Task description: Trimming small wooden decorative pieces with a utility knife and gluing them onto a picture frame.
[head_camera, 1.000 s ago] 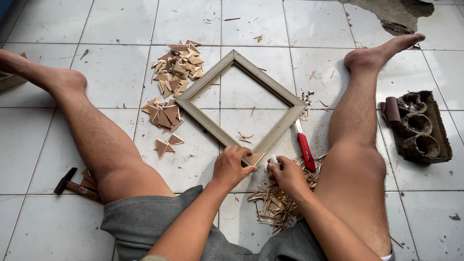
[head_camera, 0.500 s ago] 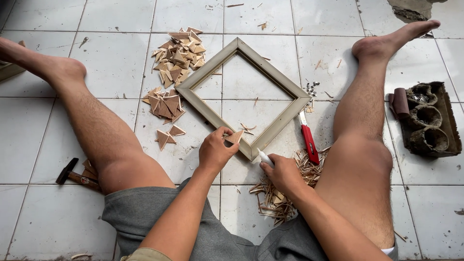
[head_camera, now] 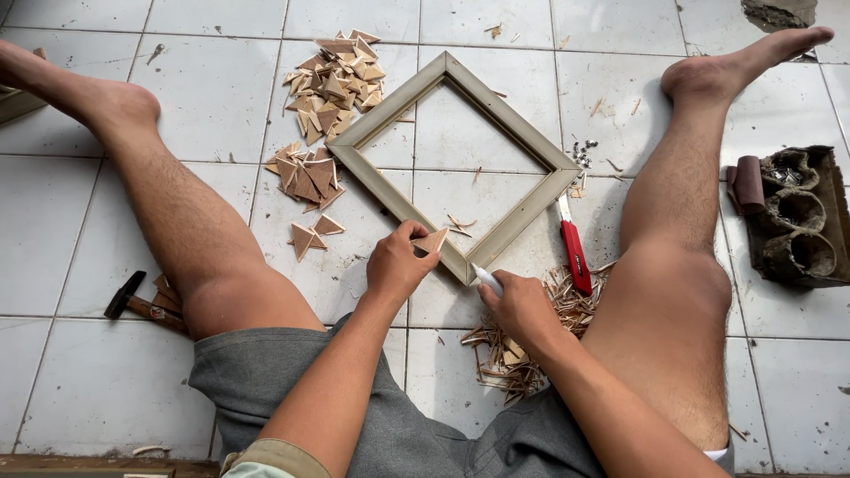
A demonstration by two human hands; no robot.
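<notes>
A person sits on a tiled floor [head_camera: 80, 221] with legs spread either side of one square wooden frame [head_camera: 455, 168], turned corner-toward the body so its nearest corner lies within easy reach; the left hand [head_camera: 396, 265] pinches a single small wooden triangle [head_camera: 432, 241] against that corner; the right hand [head_camera: 522, 305] is closed around a white tube [head_camera: 486, 278], its tip just beside the same corner; two heaps of wooden triangles [head_camera: 328, 93] lie left of the frame, close to the supplying hand; one red-handled cutter [head_camera: 575, 252] rests beside the right thigh above a pile of thin wood slivers [head_camera: 522, 341]; one hammer [head_camera: 142, 304] lies by the left thigh; one dark moulded tray [head_camera: 797, 217] sits well apart, right.
</notes>
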